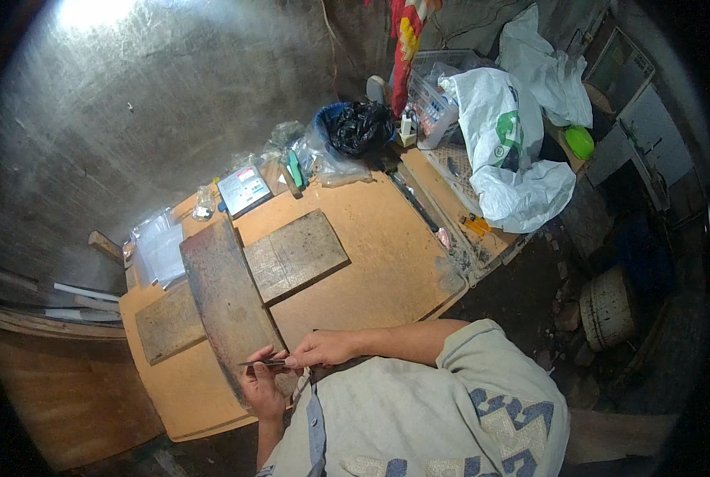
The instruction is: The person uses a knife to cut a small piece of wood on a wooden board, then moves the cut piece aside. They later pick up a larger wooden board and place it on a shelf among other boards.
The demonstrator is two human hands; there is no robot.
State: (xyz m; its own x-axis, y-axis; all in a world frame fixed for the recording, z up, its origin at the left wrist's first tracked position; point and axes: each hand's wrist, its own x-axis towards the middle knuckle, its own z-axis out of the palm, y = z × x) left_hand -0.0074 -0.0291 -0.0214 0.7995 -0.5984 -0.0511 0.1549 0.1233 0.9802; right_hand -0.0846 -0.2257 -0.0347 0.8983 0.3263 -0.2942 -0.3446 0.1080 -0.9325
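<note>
The person leans over a tan table [387, 238], both hands meeting at its near edge, just above the shirt front [387, 413]. The right hand [322, 350] comes in from the three o'clock side, thumb and fingers closed on one end of a slim dark piece [272, 362]. That piece lies across the left hand [263, 391], its thin tip pointing to nine o'clock. The left fingers are bent around it and seem to touch it; whether they squeeze it cannot be told. Its exact kind is too small to make out.

Reckoned from the hands, a long dark board [226, 286] stretches away toward eleven o'clock, its near end beneath them. A worn grey slab [295, 254] sits close to twelve, beside the long board; a smaller flat board [168, 322] lies at ten, on the other side. Clear plastic bags [161, 253] rest at half past ten, and a white box [244, 189] stands just short of twelve, near the table's far edge. Beyond, between twelve and one, black plastic [359, 127] bulges from a blue container [323, 119]. A large white sack [498, 119] slumps at half past one, and a stained pale bucket [607, 308] stands near three o'clock, off the table.
</note>
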